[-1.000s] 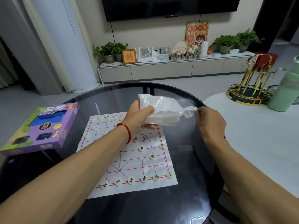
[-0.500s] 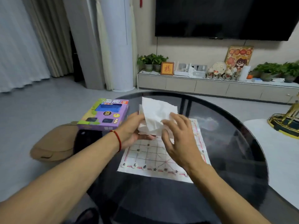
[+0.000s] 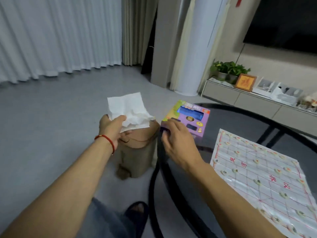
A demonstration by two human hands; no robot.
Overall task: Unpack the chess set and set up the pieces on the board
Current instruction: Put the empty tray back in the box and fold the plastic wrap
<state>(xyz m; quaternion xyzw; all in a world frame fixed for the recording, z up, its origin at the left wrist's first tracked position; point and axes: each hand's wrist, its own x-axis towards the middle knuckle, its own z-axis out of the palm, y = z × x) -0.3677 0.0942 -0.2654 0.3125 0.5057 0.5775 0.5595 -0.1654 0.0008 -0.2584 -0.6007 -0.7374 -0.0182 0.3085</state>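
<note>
My left hand (image 3: 112, 128) grips a crumpled white plastic bag (image 3: 130, 111) and holds it out over a brown bin (image 3: 137, 152) on the floor. My right hand (image 3: 176, 141) reaches the near corner of the purple chess set box (image 3: 190, 118) at the left edge of the black glass table (image 3: 240, 121); its fingers touch the box, and a firm grip does not show. The white paper chess board (image 3: 260, 179) lies flat on the table at the right, with several small round pieces (image 3: 223, 172) standing on its lines.
White curtains (image 3: 60, 35) and a white column (image 3: 197, 45) stand behind the grey floor. A low cabinet (image 3: 248, 98) carries plants and a framed picture. My slippered foot (image 3: 137, 213) rests beside the table's rim.
My view swung left, away from the board toward the bin. My left hand carried the bag off the table to above the bin. My right hand let go of the bag and moved to the purple box.
</note>
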